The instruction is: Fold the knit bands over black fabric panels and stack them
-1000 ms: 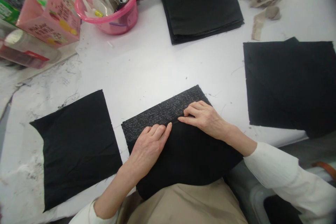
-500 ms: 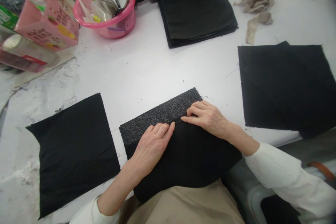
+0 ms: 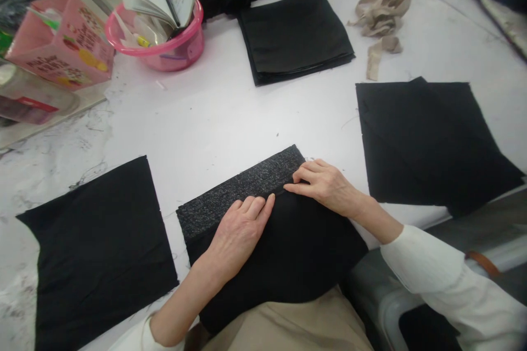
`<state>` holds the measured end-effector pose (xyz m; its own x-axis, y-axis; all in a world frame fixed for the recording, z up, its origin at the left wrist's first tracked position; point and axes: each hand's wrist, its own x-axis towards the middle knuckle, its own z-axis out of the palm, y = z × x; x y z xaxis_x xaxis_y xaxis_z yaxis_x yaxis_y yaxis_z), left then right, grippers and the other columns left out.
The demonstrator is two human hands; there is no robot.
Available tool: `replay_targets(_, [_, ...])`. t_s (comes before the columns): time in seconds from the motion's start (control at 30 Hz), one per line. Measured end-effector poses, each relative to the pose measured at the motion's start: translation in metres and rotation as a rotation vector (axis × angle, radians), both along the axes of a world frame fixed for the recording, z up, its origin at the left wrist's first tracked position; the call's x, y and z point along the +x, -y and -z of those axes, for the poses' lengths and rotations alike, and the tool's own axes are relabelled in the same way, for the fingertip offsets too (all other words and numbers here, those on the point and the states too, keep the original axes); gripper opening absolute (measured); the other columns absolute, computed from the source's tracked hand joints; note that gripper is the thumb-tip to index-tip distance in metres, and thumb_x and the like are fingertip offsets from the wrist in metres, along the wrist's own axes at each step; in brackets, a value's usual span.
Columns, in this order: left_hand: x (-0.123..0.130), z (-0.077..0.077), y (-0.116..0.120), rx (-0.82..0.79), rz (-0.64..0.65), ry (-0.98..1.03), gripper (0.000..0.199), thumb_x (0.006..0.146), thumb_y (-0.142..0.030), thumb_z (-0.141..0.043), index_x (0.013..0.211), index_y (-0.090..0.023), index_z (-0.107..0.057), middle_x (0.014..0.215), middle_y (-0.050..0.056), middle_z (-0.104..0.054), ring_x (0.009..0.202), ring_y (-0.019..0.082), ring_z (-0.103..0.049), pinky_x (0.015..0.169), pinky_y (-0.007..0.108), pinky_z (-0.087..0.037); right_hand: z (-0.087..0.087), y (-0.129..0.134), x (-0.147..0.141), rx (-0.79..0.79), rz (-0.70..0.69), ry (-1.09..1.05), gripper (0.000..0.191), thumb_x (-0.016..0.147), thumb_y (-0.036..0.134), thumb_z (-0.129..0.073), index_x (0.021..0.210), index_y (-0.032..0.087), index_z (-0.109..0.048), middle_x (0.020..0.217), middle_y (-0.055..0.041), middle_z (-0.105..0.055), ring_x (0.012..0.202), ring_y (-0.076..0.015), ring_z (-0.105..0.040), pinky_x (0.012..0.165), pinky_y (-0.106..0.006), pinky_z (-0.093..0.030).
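A black cloth with a speckled dark grey strip along its far side lies before me and hangs over the table's near edge. My left hand rests on it, fingers together, tips at the fold where strip and plain cloth meet. My right hand pinches the same fold a little to the right, with thumb and bent fingers. A small gap parts the two hands. The cloth's underside is hidden.
Black cloth pieces lie at the left and right. Farther back are a black stack, a beige strip, a pink basin holding a notebook, and a pink box on the white table.
The view has shifted, so the table's things appear farther left and mostly lower. Both hands keep their hold at the fold, the right one now closer to the strip's right end.
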<state>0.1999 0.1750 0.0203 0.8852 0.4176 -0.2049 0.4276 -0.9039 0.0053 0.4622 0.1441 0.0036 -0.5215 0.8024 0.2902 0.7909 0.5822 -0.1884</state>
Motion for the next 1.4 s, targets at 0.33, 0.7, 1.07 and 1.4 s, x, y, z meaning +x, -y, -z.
replay_targets(0.33, [0.013,-0.001,-0.004,0.0,0.023,0.007,0.057,0.092,-0.003,-0.038,0.148,-0.013,-0.03,0.113,0.01,-0.055,0.096,0.021,-0.054,0.082,0.037,-0.047,0.001,0.002,0.017,-0.015,0.046,0.012,0.025,0.096,0.017,-0.05,0.114,0.026,-0.065,0.097,-0.004,-0.063,0.092,-0.0153,-0.053,0.079,-0.031,-0.039])
replay_targets(0.7, [0.025,-0.001,-0.006,-0.034,0.032,0.035,0.054,0.094,-0.004,-0.037,0.147,-0.012,-0.03,0.119,0.01,-0.054,0.104,0.022,-0.051,0.087,0.037,-0.045,0.001,0.006,0.023,-0.01,0.038,0.024,0.026,0.097,0.017,-0.049,0.117,0.025,-0.064,0.099,-0.0043,-0.064,0.094,-0.0158,-0.054,0.08,-0.032,-0.042])
replay_targets(1.07, [0.041,0.001,-0.005,-0.02,0.046,0.054,0.053,0.094,-0.006,-0.04,0.146,-0.01,-0.031,0.115,0.01,-0.054,0.1,0.022,-0.05,0.084,0.036,-0.045,0.004,0.006,0.032,-0.024,0.072,-0.013,0.027,0.097,0.017,-0.049,0.118,0.025,-0.063,0.099,-0.0044,-0.062,0.094,-0.0153,-0.054,0.082,-0.032,-0.044])
replay_targets(1.4, [0.049,0.003,-0.011,-0.044,0.046,0.064,0.053,0.095,-0.008,-0.039,0.147,-0.014,-0.031,0.108,0.008,-0.055,0.096,0.021,-0.052,0.082,0.035,-0.045,0.006,0.006,0.04,-0.015,0.08,-0.125,0.025,0.095,0.014,-0.052,0.112,0.025,-0.066,0.097,-0.004,-0.064,0.091,-0.0139,-0.055,0.078,-0.029,-0.046])
